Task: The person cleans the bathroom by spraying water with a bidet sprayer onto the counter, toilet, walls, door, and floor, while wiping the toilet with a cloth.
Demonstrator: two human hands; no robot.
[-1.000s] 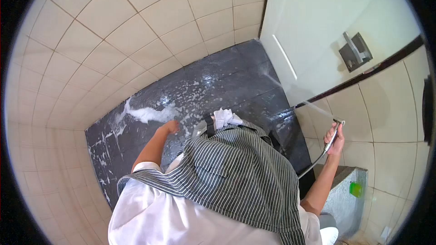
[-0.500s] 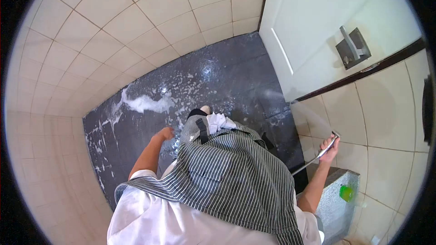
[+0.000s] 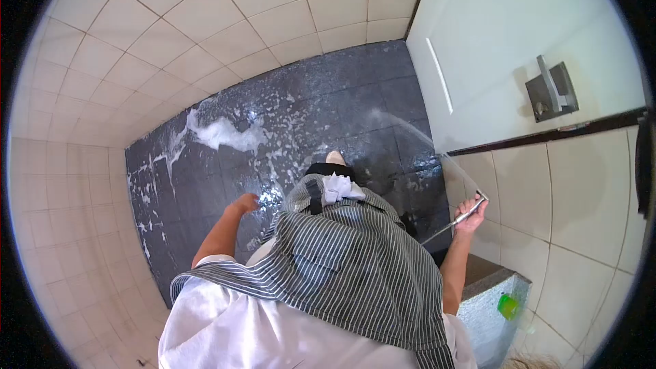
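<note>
My right hand (image 3: 469, 215) is wrapped around the handle of a slim chrome hand shower (image 3: 471, 210) in front of the tiled wall. A thin hose (image 3: 438, 233) runs from its lower end towards my body. From its head a water jet (image 3: 410, 130) shoots forward onto the dark tiled floor (image 3: 383, 89). My left hand (image 3: 246, 203) hangs in the air over the floor on the left, its fingers loosely bent and partly apart, with nothing visible in them. White foam (image 3: 229, 135) lies on the floor ahead, thickest near the far left wall.
A white door (image 3: 471, 48) with a metal lever handle (image 3: 552, 91) stands ahead on the right. Beige tiled walls (image 3: 273, 20) enclose the wet floor. Low on my right, a green object (image 3: 508, 306) sits on a grey speckled ledge (image 3: 482, 318). I wear a striped apron (image 3: 342, 260).
My right hand and the hand shower have moved left and slightly nearer my body. The jet now reaches farther out on the floor. My shoe shows more, and the view has shifted somewhat.
</note>
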